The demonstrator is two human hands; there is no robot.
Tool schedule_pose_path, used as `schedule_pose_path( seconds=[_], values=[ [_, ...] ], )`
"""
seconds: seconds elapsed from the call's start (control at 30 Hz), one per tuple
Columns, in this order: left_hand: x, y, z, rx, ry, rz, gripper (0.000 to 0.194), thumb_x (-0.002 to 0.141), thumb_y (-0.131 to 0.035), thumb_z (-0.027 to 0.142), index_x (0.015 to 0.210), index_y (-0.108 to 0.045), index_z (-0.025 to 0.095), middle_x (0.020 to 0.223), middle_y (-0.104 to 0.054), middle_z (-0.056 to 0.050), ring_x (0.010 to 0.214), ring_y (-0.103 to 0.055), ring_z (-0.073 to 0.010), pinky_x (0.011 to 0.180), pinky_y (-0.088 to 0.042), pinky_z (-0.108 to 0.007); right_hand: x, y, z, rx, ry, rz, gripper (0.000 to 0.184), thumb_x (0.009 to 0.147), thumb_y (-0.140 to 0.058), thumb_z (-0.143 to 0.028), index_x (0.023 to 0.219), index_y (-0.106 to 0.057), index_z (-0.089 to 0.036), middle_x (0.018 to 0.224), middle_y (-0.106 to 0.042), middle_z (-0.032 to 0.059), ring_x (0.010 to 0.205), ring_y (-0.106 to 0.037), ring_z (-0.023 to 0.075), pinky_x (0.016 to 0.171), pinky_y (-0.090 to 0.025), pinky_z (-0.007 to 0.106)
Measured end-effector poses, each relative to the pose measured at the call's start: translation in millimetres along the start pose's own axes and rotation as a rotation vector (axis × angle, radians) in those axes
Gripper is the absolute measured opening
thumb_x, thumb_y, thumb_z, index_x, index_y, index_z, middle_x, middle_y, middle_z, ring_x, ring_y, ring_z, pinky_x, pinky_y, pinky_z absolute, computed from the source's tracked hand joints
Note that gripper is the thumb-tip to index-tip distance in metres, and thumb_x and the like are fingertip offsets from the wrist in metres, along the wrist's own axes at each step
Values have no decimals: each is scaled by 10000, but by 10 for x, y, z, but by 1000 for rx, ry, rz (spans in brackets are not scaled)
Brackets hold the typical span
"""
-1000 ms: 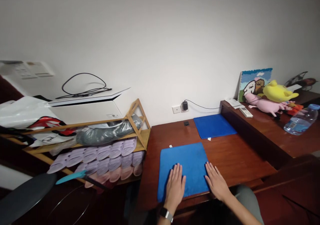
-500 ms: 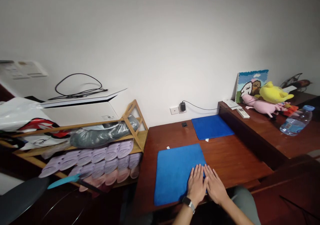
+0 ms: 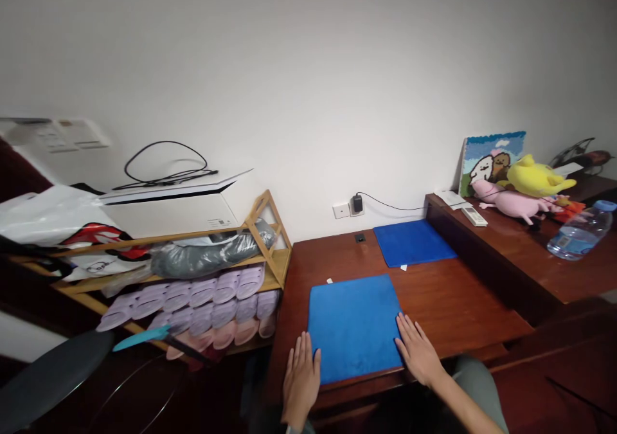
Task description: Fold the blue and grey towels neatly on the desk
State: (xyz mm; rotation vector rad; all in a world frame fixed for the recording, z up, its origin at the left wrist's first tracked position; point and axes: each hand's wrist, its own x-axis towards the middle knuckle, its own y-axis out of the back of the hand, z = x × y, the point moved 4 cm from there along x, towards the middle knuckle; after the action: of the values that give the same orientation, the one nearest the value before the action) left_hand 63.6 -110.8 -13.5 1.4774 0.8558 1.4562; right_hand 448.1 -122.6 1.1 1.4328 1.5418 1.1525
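A square blue cloth [image 3: 354, 331] lies flat on the reddish-brown desk [image 3: 453, 302], with a small white tag at its far left corner. My left hand [image 3: 301, 376] rests at the cloth's left edge, fingers stretched out and pointing away from me. On the opposite side, my right hand [image 3: 418, 350] lies flat by the right edge, its fingers extended and nothing held. Farther back, a second, darker blue cloth [image 3: 414, 244] is spread near the wall.
A wooden rack [image 3: 274, 267] with several lilac slippers [image 3: 226, 287] and a white box [image 3: 168, 218] stands at left. On the raised surface at right are a remote control [image 3: 473, 216], plush toys [image 3: 537, 177] and a water bottle [image 3: 581, 235]. A charger [image 3: 357, 203] is plugged into the wall.
My left hand has moved left, from beside my right hand to the cloth's left edge. The right hand stays near the right edge. The view has shifted slightly.
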Motion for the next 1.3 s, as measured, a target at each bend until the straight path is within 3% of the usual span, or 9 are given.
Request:
schedule_pose_path(
  seconds=[0.13,0.3,0.43,0.67,0.8,0.9,0.97,1.07,1.3],
  values=[
    [275,182,499,-54,-85,32,604,1086,-281,400,1635,-307,149,1634,-436,-126,1514,-409,-261,1235,-372,-498,264,199,-123,10,-42,1,720,1070,-145,-597,1648,-235,-176,1703,-242,37,1591,-201,217,1310,-178,451],
    [608,238,1287,-149,-287,-140,588,1098,-266,434,1630,-324,190,1663,-384,-88,1538,-361,-239,1254,-349,-465,631,241,-262,-18,-59,-30,699,1074,-165,-521,1647,-238,-128,1709,-220,70,1596,-173,218,1310,-148,440],
    [637,66,1390,-139,-263,-210,607,1091,-280,475,1628,-331,195,1659,-386,-97,1536,-364,-260,1249,-358,-487,689,106,-236,-28,-67,-47,697,1070,-156,-512,1650,-227,-132,1719,-185,60,1603,-134,213,1309,-130,436],
    [571,-1,1247,-109,-171,-140,606,1091,-284,451,1638,-287,190,1634,-427,-106,1524,-385,-274,1238,-377,-506,670,71,-194,-53,-115,-11,702,1062,-171,-545,1656,-218,-175,1731,-158,37,1610,-87,263,1308,-85,478],
    [670,68,1676,-194,-281,-140,586,1102,-255,418,1640,-273,188,1650,-403,-87,1539,-357,-242,1256,-353,-473,677,69,-186,-62,-96,-42,706,1063,-160,-529,1654,-205,-147,1729,-159,48,1610,-94,257,1308,-97,468],
    [774,46,2112,-270,-396,-225,592,1104,-235,447,1638,-275,194,1674,-356,-64,1558,-314,-210,1280,-309,-440,674,63,-171,-72,-74,-51,683,1061,-179,-498,1652,-228,-159,1729,-158,44,1611,-81,259,1306,-98,475],
    [829,-3,2228,-281,-396,-272,599,1102,-225,468,1635,-286,199,1672,-357,-62,1558,-312,-206,1284,-298,-441,674,54,-163,-77,-65,-55,673,1060,-186,-481,1650,-242,-164,1729,-160,41,1611,-76,256,1306,-94,470],
    [855,-74,1948,-240,-317,-258,613,1096,-240,491,1632,-300,197,1669,-364,-73,1557,-316,-228,1282,-297,-468,681,37,-145,-74,-84,-44,688,1062,-166,-501,1654,-223,-156,1730,-166,43,1610,-91,252,1306,-98,464],
    [671,-95,344,-47,-4,-148,626,1084,-273,448,1624,-330,138,1650,-398,-125,1543,-345,-278,1256,-328,-503,687,-12,-133,-53,-103,-37,702,1060,-149,-533,1660,-205,-173,1733,-164,34,1611,-101,245,1306,-90,473]
  ],
)
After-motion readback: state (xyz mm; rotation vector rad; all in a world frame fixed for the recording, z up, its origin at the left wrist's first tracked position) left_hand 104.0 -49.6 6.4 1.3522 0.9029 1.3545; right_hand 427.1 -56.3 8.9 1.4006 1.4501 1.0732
